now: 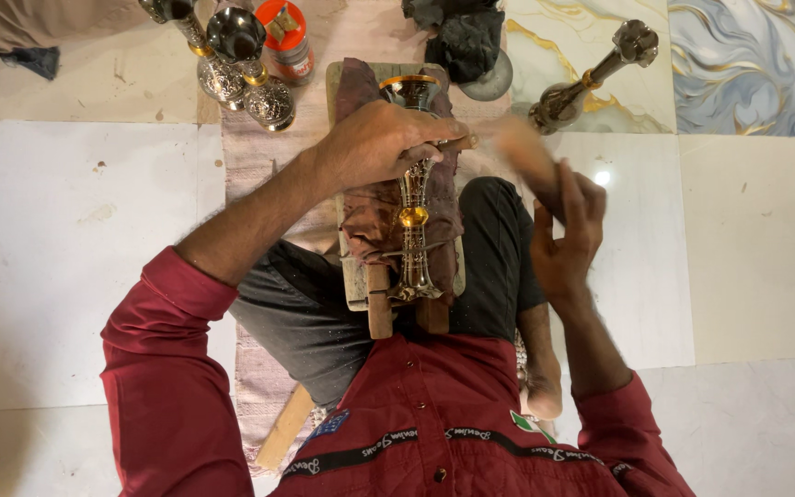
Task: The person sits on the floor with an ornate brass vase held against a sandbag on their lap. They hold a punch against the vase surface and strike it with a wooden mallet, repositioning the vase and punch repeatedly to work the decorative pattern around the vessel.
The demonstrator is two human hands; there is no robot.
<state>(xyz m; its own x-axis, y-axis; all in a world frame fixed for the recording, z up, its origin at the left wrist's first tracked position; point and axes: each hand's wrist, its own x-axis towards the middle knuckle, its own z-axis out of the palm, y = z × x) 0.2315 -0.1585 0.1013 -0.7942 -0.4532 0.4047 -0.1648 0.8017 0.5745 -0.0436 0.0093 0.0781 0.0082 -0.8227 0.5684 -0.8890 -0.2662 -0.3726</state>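
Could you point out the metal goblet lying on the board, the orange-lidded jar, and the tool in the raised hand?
Metal goblet (413, 221): head view, on its gold knob mid-stem.
Orange-lidded jar (285, 32): head view, on its lid.
Wooden tool (528, 158): head view, on its blurred shaft.

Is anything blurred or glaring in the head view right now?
Head view: the wooden tool in the right hand is smeared by motion blur; the left hand and the metal goblet under it are sharp; a small glare spot sits on the floor tile; lighting is even.
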